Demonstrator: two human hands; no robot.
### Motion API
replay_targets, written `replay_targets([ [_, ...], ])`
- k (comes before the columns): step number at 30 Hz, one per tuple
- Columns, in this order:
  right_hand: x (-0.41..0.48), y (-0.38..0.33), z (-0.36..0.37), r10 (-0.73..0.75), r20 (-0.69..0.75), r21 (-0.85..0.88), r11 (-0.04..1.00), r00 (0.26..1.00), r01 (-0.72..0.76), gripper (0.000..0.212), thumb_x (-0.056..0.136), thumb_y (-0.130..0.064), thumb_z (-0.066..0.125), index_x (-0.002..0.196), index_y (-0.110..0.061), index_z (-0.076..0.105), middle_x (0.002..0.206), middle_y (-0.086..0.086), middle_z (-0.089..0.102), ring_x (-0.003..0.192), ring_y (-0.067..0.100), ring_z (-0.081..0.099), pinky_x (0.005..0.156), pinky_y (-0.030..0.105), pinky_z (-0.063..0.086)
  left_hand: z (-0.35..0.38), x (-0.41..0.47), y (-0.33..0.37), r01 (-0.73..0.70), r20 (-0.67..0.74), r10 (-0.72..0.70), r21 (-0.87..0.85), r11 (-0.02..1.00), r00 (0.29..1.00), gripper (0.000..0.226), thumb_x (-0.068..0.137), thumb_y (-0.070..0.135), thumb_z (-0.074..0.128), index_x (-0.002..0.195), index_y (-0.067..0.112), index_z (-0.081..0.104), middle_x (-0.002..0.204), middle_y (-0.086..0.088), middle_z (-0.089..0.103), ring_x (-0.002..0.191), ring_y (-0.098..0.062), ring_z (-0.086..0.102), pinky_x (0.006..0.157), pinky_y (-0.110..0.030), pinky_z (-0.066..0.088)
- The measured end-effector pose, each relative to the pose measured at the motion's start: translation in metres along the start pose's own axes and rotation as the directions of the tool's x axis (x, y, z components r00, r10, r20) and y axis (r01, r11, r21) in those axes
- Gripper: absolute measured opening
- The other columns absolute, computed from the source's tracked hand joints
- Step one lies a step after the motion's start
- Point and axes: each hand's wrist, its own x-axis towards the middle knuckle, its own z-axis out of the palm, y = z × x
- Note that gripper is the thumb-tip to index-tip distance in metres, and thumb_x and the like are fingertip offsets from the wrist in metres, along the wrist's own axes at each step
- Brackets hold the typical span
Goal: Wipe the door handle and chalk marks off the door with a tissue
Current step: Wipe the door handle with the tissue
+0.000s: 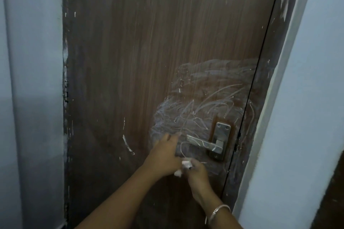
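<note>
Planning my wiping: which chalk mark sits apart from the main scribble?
The short curved stroke left of the left hand; the main scribble surrounds the door handle.

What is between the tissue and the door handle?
Only a stretch of brown door with white chalk scribbles lies between the tissue and the metal lever handle, in the head view.

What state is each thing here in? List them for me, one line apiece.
door: appears shut in its frame, scuffed.
chalk marks: not wiped off, scribbled and smeared above and around the handle.
door handle: level, chalk streaks across it.
tissue: crumpled, held just below the handle.
right hand: curled round the tissue.
left hand: fingers stretched toward the door, beside the handle's tip.
</note>
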Motion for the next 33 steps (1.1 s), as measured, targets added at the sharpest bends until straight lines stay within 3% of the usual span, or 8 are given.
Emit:
replay_targets([
  [2, 0.005, 0.000, 0.001, 0.130, -0.040, 0.520, 0.849, 0.991, -0.091, 0.019, 0.087, 0.013, 0.050, 0.094, -0.001, 0.061, 0.088, 0.015, 0.066, 0.081, 0.024, 0.062, 0.069, 0.027, 0.055, 0.001, 0.005, 0.004, -0.053, 0.027, 0.051, 0.096, 0.994, 0.998, 0.080, 0.079, 0.023, 0.056, 0.148, 0.025, 0.015, 0.142, 0.002, 0.029, 0.128, -0.029, 0.029, 0.103, -0.037, 0.032],
  [3, 0.008, -0.004, 0.001, 0.136, -0.050, 0.661, 0.747, 0.989, -0.069, 0.018, 0.088, 0.011, 0.048, 0.098, 0.001, 0.060, 0.090, 0.015, 0.066, 0.082, 0.022, 0.063, 0.066, 0.024, 0.056, 0.001, 0.007, 0.006, -0.074, 0.038, 0.070, 0.135, 0.988, 0.997, 0.081, 0.079, 0.022, 0.056, 0.148, 0.025, 0.013, 0.147, 0.004, 0.025, 0.129, -0.029, 0.027, 0.103, -0.037, 0.030],
  [6, 0.016, -0.020, 0.006, 0.141, -0.083, 0.834, 0.552, 0.987, -0.009, 0.020, 0.090, 0.009, 0.046, 0.102, -0.001, 0.058, 0.098, 0.015, 0.064, 0.091, 0.023, 0.062, 0.064, 0.023, 0.057, 0.000, 0.011, 0.009, -0.095, 0.065, 0.083, 0.211, 0.973, 0.994, 0.082, 0.080, 0.020, 0.055, 0.148, 0.025, 0.011, 0.155, 0.011, 0.014, 0.134, -0.028, 0.019, 0.106, -0.039, 0.027],
  [11, 0.027, -0.037, 0.020, 0.216, -0.001, 0.879, 0.466, 0.976, -0.102, 0.020, 0.089, 0.010, 0.046, 0.092, -0.006, 0.058, 0.086, 0.012, 0.065, 0.079, 0.023, 0.065, 0.055, 0.029, 0.056, 0.001, 0.014, 0.011, -0.123, 0.034, 0.119, 0.376, 0.918, 0.992, 0.071, 0.085, 0.025, 0.047, 0.148, 0.026, 0.014, 0.155, 0.012, 0.015, 0.138, -0.025, 0.015, 0.106, -0.045, 0.026],
  [16, 0.038, -0.046, 0.020, 0.088, 0.044, 0.872, 0.483, 0.995, -0.081, 0.023, 0.088, 0.013, 0.044, 0.094, -0.003, 0.060, 0.090, 0.012, 0.065, 0.078, 0.018, 0.064, 0.063, 0.022, 0.057, -0.006, 0.018, 0.014, -0.185, 0.057, 0.184, 0.550, 0.815, 0.981, 0.073, 0.078, 0.020, 0.052, 0.145, 0.021, 0.021, 0.152, 0.006, 0.024, 0.135, -0.025, 0.022, 0.103, -0.045, 0.029],
  [22, 0.038, -0.038, 0.008, 0.040, 0.041, 0.822, 0.567, 0.998, -0.057, 0.035, 0.085, 0.017, 0.042, 0.117, 0.007, 0.052, 0.106, 0.020, 0.059, 0.085, 0.021, 0.059, 0.069, 0.022, 0.052, -0.009, 0.020, 0.024, -0.206, 0.104, 0.179, 0.583, 0.786, 0.978, 0.065, 0.077, 0.021, 0.057, 0.138, 0.014, 0.035, 0.139, -0.001, 0.039, 0.126, -0.025, 0.034, 0.101, -0.043, 0.034],
  [28, 0.038, -0.026, 0.010, 0.015, 0.020, 0.888, 0.459, 1.000, -0.024, 0.033, 0.082, 0.013, 0.046, 0.112, 0.004, 0.055, 0.108, 0.018, 0.062, 0.095, 0.025, 0.062, 0.068, 0.025, 0.057, -0.011, 0.019, 0.023, -0.222, 0.138, 0.173, 0.612, 0.759, 0.975, 0.074, 0.079, 0.019, 0.056, 0.144, 0.009, 0.024, 0.133, -0.002, 0.040, 0.119, -0.025, 0.039, 0.098, -0.041, 0.036],
  [33, 0.042, -0.024, 0.011, 0.053, 0.007, 0.915, 0.402, 0.999, -0.028, 0.039, 0.073, 0.009, 0.052, 0.111, 0.005, 0.056, 0.110, 0.021, 0.059, 0.089, 0.024, 0.063, 0.066, 0.025, 0.057, -0.013, 0.021, 0.028, -0.231, 0.165, 0.163, 0.599, 0.767, 0.973, 0.064, 0.081, 0.019, 0.055, 0.140, 0.007, 0.032, 0.133, -0.004, 0.040, 0.120, -0.027, 0.039, 0.098, -0.044, 0.036],
])
